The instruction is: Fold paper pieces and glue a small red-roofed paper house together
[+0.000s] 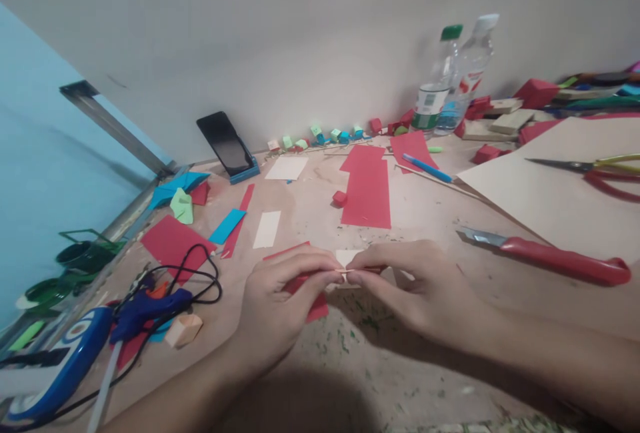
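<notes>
My left hand (293,293) and my right hand (417,283) meet in the middle near the front of the table, fingertips almost touching. Both pinch a thin pale strip (344,271), seen edge-on and mostly covered by the fingers; whether it is paper or a stick I cannot tell. Behind the fingertips lies a piece of white paper (350,258). Red paper (316,309) shows under and beside my left hand. Beyond them, a small red paper cube (339,199) rests next to a large red sheet (367,196).
A knife (565,259) and scissors (595,166) lie at right. A blue glue gun (150,309) with a looping black cord lies at left, near an open paper box (184,331). A phone (227,145) leans on a stand. Two bottles (431,103) stand at the back.
</notes>
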{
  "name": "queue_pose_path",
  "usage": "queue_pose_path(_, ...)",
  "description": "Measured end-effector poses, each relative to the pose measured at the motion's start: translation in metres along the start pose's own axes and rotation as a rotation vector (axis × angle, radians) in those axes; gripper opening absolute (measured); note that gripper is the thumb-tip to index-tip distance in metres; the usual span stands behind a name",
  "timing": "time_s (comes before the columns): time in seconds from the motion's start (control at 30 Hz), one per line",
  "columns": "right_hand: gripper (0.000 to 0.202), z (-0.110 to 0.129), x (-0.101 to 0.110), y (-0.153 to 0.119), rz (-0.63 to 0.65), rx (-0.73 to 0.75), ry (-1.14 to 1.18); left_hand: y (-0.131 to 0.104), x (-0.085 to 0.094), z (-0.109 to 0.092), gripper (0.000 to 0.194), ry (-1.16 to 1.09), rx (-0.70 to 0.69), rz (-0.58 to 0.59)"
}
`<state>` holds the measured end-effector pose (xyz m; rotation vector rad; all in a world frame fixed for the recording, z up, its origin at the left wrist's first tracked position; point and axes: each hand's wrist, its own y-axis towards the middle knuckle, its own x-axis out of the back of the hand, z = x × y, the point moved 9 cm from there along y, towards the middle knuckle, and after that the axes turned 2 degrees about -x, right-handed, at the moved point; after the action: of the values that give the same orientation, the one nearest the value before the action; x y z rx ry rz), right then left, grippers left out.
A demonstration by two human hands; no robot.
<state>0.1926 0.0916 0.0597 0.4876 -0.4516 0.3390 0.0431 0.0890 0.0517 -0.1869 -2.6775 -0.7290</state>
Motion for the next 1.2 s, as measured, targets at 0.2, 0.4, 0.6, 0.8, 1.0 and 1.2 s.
queue_pose_path(0.2,0.012,0.001,0.000,-0.004,-0.047,0.024,-0.033,-0.004,0.001,0.000,0.017,-0.076,0.023,-0.079)
queue_pose_path(0.4,0.014,0.003,0.001,-0.007,-0.056,0.033,-0.060,-0.005,-0.001,0.001,0.020,-0.080,0.026,-0.057)
queue_pose_path(0.6,0.016,0.000,0.001,-0.006,-0.060,0.041,-0.098,-0.002,-0.006,-0.002,0.017,-0.057,-0.032,0.046)
queue_pose_path(0.8,0.016,0.001,0.003,-0.007,-0.066,0.064,-0.118,0.003,-0.006,0.002,0.021,-0.122,0.006,0.135)
queue_pose_path(1.0,0.014,0.001,-0.003,-0.008,-0.031,0.073,-0.131,0.008,-0.007,0.005,0.017,-0.178,0.042,0.212)
queue_pose_path(1.2,0.013,-0.002,-0.003,-0.008,-0.028,0.095,-0.109,0.004,-0.010,0.014,0.012,-0.213,0.144,0.180)
